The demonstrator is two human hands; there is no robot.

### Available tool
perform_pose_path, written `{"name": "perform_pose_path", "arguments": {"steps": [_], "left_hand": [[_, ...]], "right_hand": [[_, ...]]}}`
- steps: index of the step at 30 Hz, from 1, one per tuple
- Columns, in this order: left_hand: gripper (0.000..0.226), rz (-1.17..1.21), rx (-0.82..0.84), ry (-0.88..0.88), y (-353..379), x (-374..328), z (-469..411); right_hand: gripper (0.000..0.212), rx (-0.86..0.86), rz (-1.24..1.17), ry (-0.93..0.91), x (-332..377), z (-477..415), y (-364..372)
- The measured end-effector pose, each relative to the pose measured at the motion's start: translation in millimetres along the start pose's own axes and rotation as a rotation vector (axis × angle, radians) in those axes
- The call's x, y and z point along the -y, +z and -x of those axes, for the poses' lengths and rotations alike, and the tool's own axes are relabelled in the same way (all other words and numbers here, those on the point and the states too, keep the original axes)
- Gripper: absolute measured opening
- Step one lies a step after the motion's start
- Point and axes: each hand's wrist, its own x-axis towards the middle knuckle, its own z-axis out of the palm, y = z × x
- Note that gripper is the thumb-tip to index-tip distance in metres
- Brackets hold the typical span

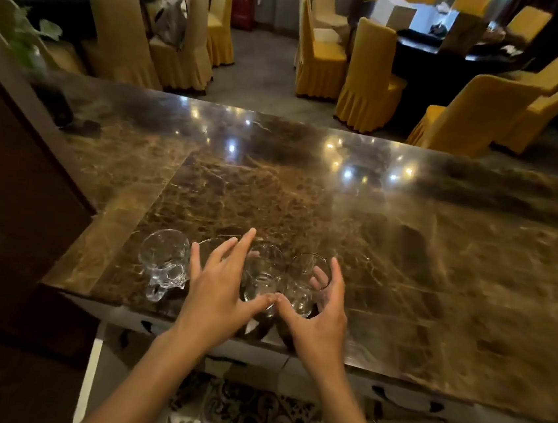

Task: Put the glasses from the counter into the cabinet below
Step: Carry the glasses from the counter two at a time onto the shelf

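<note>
Nearest, left hand and right hand spread open, thumbs touching, gripping nothing, over a row of clear drinking glasses at the near edge of the brown marble counter. Farther back, yellow-covered chairs.

The surface is glossy dark brown marble veined in gold and tan. The glasses on it are clear and colourless. Chair covers are mustard yellow with pleated skirts. The floor tile below bears a black-and-cream ornamental pattern. A red cabinet stands far back.
</note>
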Motion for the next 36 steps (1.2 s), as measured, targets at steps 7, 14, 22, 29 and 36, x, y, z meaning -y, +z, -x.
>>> {"name": "perform_pose_path", "arguments": {"steps": [7,14,22,29,36], "left_hand": [[0.103,0.007,-0.029,-0.010,1.9,-4.0,0.0],[0.096,0.046,-0.025,0.022,-10.0,-15.2,6.2],[0.073,0.651,-0.081,-0.070,-39.1,-41.0,41.2],[0.059,1.472,0.098,-0.438,-43.7,-41.4,105.1],[0.057,1.586,0.342,-0.595,-12.2,-35.2,197.3]], "right_hand": [[0.076,-0.001,0.089,-0.024,-6.1,-1.1,-2.6],[0.056,-0.049,0.038,-0.060,-0.3,10.3,-6.8],[0.064,-0.151,-0.113,-0.091,12.7,53.8,-25.2],[0.072,-0.244,-0.293,-0.019,15.9,127.2,-33.9],[0.064,-0.250,-0.546,0.202,-19.3,203.7,-29.2]]}}
